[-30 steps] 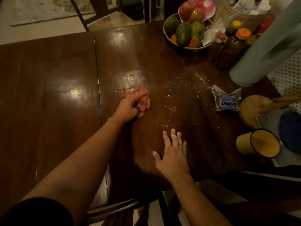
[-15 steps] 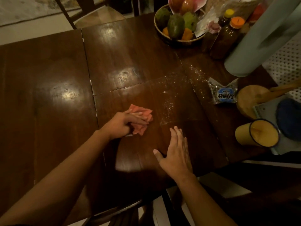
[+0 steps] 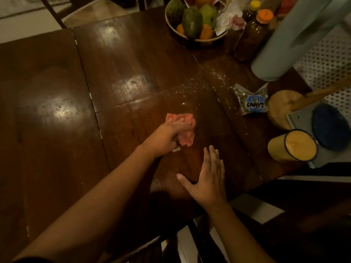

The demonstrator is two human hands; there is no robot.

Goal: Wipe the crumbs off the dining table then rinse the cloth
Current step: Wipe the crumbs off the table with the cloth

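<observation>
The left hand (image 3: pixel 163 138) grips the bunched pink cloth (image 3: pixel 183 130) against the dark desk (image 3: pixel 57 130), the right hand (image 3: pixel 208 179) lies flat with fingers straight just beside it, and crumbs (image 3: pixel 214 80) lie beyond toward the fruit basket (image 3: pixel 191 39).

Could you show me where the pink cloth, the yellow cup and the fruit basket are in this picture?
pink cloth (image 3: pixel 187 139), head view, on the bunched lower part that shows past the fingers.
yellow cup (image 3: pixel 278 149), head view, on its outer side wall.
fruit basket (image 3: pixel 191 41), head view, on its near wall below the fruit.
</observation>
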